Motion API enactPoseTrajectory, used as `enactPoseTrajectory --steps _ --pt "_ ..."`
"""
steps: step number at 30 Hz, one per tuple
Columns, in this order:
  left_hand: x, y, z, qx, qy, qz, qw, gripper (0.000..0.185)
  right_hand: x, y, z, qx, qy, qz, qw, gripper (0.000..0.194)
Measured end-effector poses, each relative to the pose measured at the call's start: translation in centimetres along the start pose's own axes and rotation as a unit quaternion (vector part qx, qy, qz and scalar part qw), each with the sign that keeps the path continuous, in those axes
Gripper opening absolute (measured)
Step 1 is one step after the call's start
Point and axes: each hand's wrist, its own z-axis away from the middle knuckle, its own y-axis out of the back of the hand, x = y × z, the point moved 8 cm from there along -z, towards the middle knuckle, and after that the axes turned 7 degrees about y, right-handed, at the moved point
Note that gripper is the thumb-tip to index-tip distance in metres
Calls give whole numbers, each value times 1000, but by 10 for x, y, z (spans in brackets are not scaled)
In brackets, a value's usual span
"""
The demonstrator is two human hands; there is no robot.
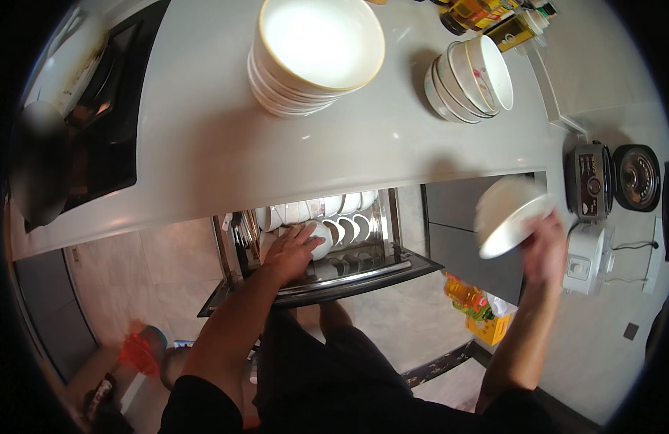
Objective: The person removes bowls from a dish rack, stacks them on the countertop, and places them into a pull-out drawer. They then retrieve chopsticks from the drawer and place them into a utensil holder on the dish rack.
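Note:
My left hand (294, 249) reaches into the pulled-out dish drawer (345, 276) and rests on a white bowl (322, 238); whether its fingers grip the bowl I cannot tell. Upright bowls (361, 228) stand in rows in the drawer. Off to the right, my right hand (545, 247) holds a white bowl (508, 217) by its edge, tilted and blurred, beyond the counter's front edge. A tall stack of large white bowls (321, 49) is on the counter, and a shorter tilted stack of patterned bowls (470, 81) is to its right.
At the left a black cooktop (117, 108) carries a white pan (68, 65). Bottles (475, 16) are at the counter's back right. Kitchen appliances (589, 182) line the right side. A grey cabinet (464, 238) flanks the drawer, with oil bottles (464, 295) and a yellow box (489, 328) below.

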Motion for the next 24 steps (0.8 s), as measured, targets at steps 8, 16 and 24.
enactPoseTrajectory --steps 8,16,24 --pt "-4 -2 1 -47 34 23 998 55 217 -102 84 -131 -260 -17 957 48" --pt "-7 -10 -1 -46 35 10 998 62 209 -214 79 -245 200 273 909 72" --pt "-8 -11 -4 0 -19 -1 1000 71 204 -301 110 -389 348 430 737 78"
